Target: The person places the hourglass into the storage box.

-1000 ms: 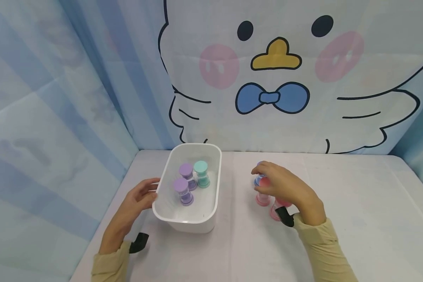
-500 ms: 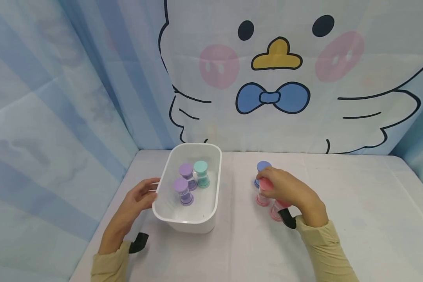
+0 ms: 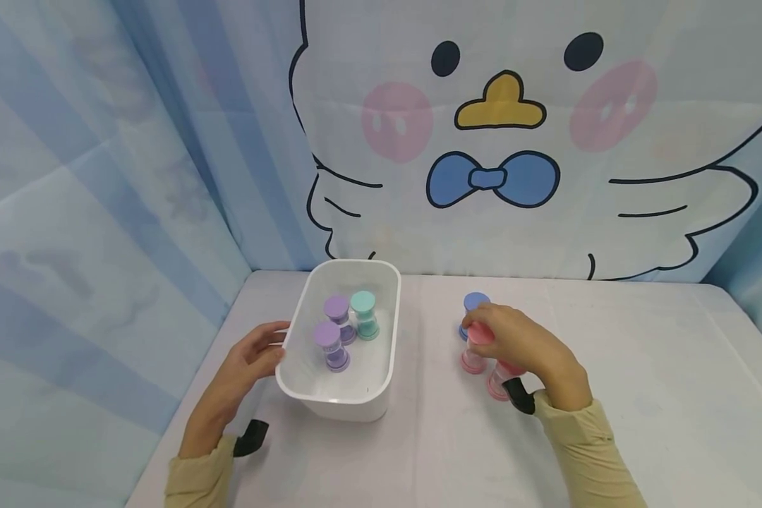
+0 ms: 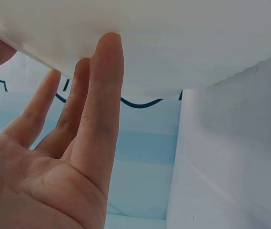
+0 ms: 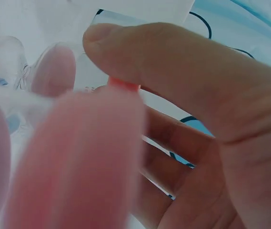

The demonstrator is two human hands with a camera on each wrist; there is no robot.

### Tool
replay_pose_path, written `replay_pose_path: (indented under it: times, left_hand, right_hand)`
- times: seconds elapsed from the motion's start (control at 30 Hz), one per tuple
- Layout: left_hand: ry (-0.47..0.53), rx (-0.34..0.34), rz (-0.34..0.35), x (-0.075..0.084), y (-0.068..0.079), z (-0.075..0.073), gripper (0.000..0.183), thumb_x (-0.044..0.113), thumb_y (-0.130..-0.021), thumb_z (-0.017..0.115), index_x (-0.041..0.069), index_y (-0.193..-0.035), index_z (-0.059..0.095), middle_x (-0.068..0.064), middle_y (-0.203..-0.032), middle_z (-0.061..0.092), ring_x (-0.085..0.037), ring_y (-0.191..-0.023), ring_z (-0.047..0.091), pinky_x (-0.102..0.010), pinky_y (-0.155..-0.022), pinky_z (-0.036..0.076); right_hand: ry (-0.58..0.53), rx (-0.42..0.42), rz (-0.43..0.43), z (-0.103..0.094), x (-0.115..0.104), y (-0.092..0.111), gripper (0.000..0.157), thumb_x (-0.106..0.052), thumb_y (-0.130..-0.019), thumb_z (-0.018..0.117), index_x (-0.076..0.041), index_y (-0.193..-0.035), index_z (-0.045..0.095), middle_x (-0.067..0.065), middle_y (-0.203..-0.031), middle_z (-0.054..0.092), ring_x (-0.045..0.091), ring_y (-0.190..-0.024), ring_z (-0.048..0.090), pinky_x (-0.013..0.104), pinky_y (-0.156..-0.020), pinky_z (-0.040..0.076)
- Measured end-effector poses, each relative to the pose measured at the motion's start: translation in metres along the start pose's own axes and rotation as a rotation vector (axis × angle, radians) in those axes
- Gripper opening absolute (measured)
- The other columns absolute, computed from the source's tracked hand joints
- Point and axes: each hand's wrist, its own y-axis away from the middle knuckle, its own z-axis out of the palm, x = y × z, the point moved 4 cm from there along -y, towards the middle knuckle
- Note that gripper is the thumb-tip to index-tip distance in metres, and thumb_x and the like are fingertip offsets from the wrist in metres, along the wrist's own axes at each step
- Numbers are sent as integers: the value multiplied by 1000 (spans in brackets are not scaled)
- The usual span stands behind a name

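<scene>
My right hand [image 3: 522, 343] pinches the cap of a pink sand timer [image 3: 473, 362] standing on the table. In the right wrist view, thumb and fingers meet around its reddish cap [image 5: 124, 85]. Just behind stands a blue sand timer [image 3: 476, 301], partly covered by the hand. A second pink sand timer [image 3: 497, 385] is closer to me, half hidden under the wrist; a blurred pink shape fills the front of the right wrist view. With fingers fairly straight, my left hand [image 3: 248, 360] touches the left side of a white plastic bin [image 3: 355, 410].
Inside the bin are two purple sand timers [image 3: 327, 334] and a teal one [image 3: 363, 302], all upright. The table [image 3: 660, 395] has a pale cloth cover. A printed curtain [image 3: 495, 233] hangs along its back edge, another on the left side.
My right hand has drawn back slightly from over the blue sand timer, uncovering its cap, and has taken hold of the pink one's cap. The left hand and bin stay put.
</scene>
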Motion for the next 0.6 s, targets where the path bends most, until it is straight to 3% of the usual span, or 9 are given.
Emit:
replay_pose_path:
  times: [0.6]
  left_hand:
    - [-2,6,-5,3,1,1,48,19,-100,57,7,-144,45,-22,-136,54,-9,-108,64,-28,-88,54]
  right_hand:
    - [54,65,-78,-9,-20,-1,27,-7,-84,74,-5,-111,72,3,-103,66,19,-94,61,40,-86,53]
